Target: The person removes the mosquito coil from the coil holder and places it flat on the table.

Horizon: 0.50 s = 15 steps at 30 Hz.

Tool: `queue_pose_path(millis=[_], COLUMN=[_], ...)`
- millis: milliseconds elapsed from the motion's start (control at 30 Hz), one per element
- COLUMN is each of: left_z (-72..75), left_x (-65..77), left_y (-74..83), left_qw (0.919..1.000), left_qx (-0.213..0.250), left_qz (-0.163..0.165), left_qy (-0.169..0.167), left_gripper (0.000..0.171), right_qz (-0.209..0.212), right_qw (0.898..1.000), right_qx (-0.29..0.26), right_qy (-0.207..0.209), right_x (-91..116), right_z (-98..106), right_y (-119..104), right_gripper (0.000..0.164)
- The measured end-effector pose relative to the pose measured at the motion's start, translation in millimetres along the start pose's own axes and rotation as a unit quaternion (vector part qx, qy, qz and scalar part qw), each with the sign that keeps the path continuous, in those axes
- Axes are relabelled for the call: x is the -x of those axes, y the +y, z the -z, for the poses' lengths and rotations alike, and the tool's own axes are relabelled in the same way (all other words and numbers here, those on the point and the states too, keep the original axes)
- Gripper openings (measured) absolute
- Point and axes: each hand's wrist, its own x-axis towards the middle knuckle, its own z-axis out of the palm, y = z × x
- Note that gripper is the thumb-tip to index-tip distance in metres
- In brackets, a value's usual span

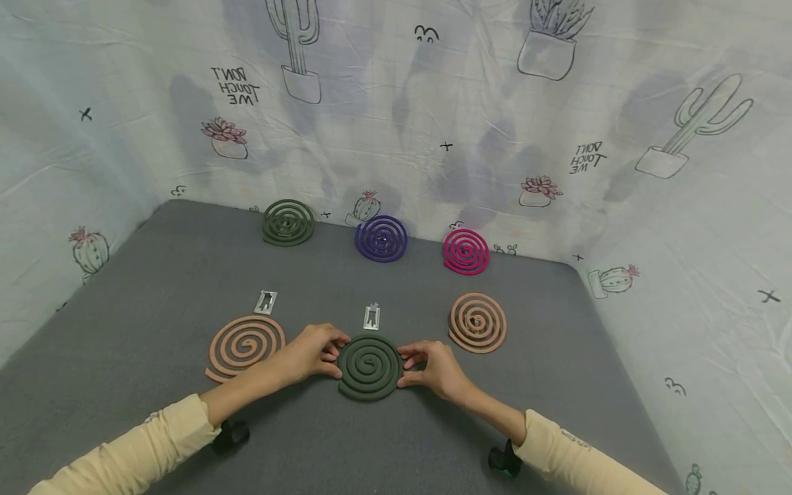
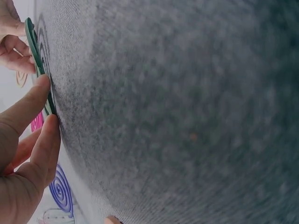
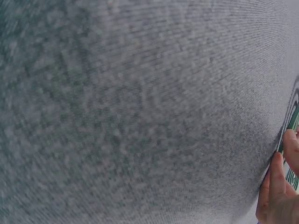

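Between both hands is a dark green mosquito coil [image 1: 369, 366], held by its opposite edges close over the grey surface. My left hand [image 1: 311, 354] pinches its left edge with thumb and fingertips; my right hand [image 1: 435, 368] grips the right edge the same way. In the left wrist view the coil [image 2: 32, 42] shows nearly edge-on, with its shadow beside it. Just beyond it lies a small flat metal coil stand [image 1: 372, 317] with a cut-out middle. An orange coil [image 1: 238, 344] lies by the left hand, partly covered by that forearm.
A second metal stand [image 1: 266, 302] lies behind the left orange coil. At right is another orange coil [image 1: 495, 317]. Along the back are a green coil [image 1: 272, 236], a purple coil [image 1: 365, 242] and a pink coil [image 1: 454, 261]. Printed cloth [image 1: 396, 103] hangs around the grey surface.
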Motion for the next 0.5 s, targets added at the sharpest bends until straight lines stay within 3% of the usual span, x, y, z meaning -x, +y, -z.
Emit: queue_pose_path(millis=[300, 500], left_z=[-1.6, -0.4], left_x=[0.9, 3.9], left_y=[1.4, 2.1], left_qw=[0.9999, 0.9973], left_qx=[-0.003, 0.068], left_qz=[0.001, 0.025], left_qy=[0.012, 0.014], left_gripper=[0.05, 0.047], right_qz=[-0.009, -0.008], right_qw=[1.0, 1.0], right_qx=[-0.008, -0.03], right_qy=[-0.003, -0.007], right_x=[0.2, 0.3], right_z=[0.7, 2.2], right_y=[-0.8, 0.3], right_gripper=[0.046, 0.044])
